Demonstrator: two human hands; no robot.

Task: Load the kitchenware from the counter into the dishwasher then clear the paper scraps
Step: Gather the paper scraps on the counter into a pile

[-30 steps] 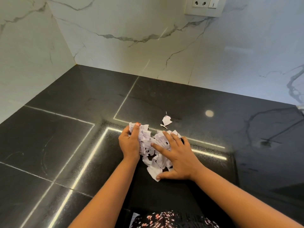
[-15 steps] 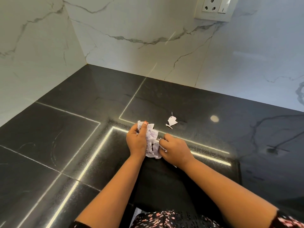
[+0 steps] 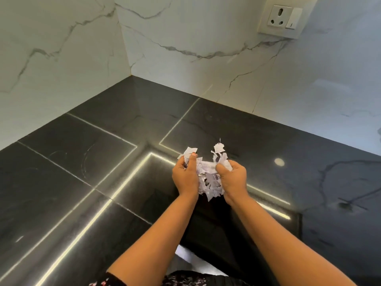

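Biggest thing first: white marble backsplash (image 3: 185,38) wrapping the corner, with a switch socket (image 3: 285,16) up top, which I'll use as my reference. The glossy black stone counter (image 3: 82,162) fills everything below the socket.

Well below the socket and a bit left of it, both hands are clamped on the paper scraps (image 3: 208,180). The left hand (image 3: 185,178) has its fingers curled round its side with the thumb pressed on top, and the right hand (image 3: 235,180) is curled round the other side. The wad sits squeezed between them and looks to be held up off the counter, with loose strips dangling out the bottom.

One stray scrap (image 3: 219,148) pokes up just on the socket side of the wad. I can't tell if it's lying on the counter or stuck to the bunch.

Handling-wise, I'd say this stuff weighs nothing and is soft and crushable. The catch is that it's lots of separate bits, so pieces will slip out of any gap. My guess is to cup it from underneath and squeeze inward, not pinch the top.

Compared to a second ago, the scraps were spread flat on the counter under splayed right-hand fingers. Half a second ago they were bunched tight, and now they're lifted.
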